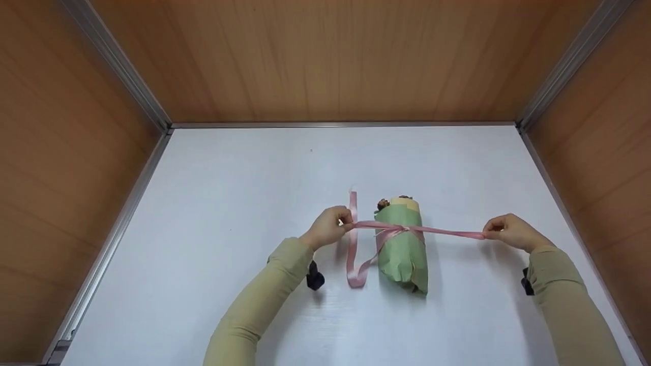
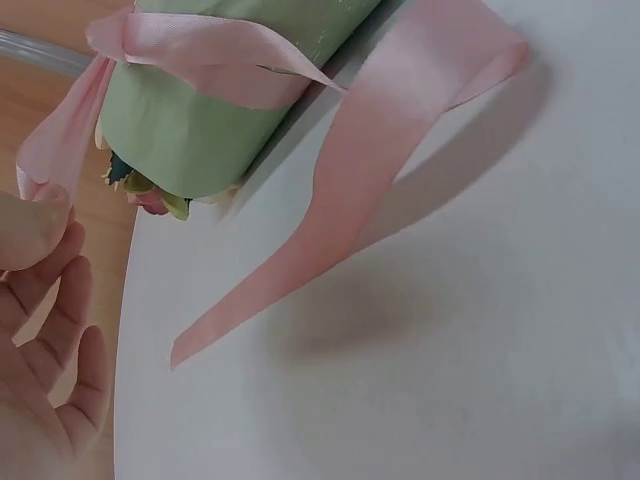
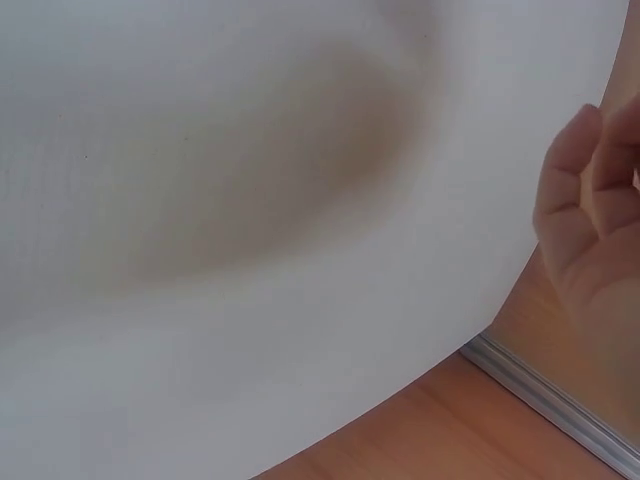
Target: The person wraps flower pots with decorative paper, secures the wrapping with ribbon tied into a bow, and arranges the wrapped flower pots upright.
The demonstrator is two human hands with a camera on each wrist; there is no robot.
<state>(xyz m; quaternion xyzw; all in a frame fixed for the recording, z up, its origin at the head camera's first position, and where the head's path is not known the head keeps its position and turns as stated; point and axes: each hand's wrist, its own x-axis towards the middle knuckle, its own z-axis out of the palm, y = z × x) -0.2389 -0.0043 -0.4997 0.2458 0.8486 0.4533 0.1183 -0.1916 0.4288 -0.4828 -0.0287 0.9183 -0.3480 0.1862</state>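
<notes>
A bouquet wrapped in green paper (image 1: 402,259) lies on the white table, its flower end pointing away from me. Pink ribbon (image 1: 450,232) circles its middle and is knotted on top. My left hand (image 1: 329,227) pinches the ribbon to the left of the bouquet, thumb against forefinger; the left wrist view shows this pinch (image 2: 45,215) too. Off to the right, my right hand (image 1: 513,232) pinches the other length, drawn out straight from the knot. A loose ribbon tail (image 2: 370,130) curls on the table by the bouquet's left side. Only part of the right hand (image 3: 590,220) shows in the right wrist view.
The white table (image 1: 229,203) is enclosed by wood-grain panels (image 1: 335,61) at the back and both sides, with metal rails (image 1: 122,61) along the corners. A dark wrist device (image 1: 315,277) hangs under the left forearm, another (image 1: 527,282) by the right.
</notes>
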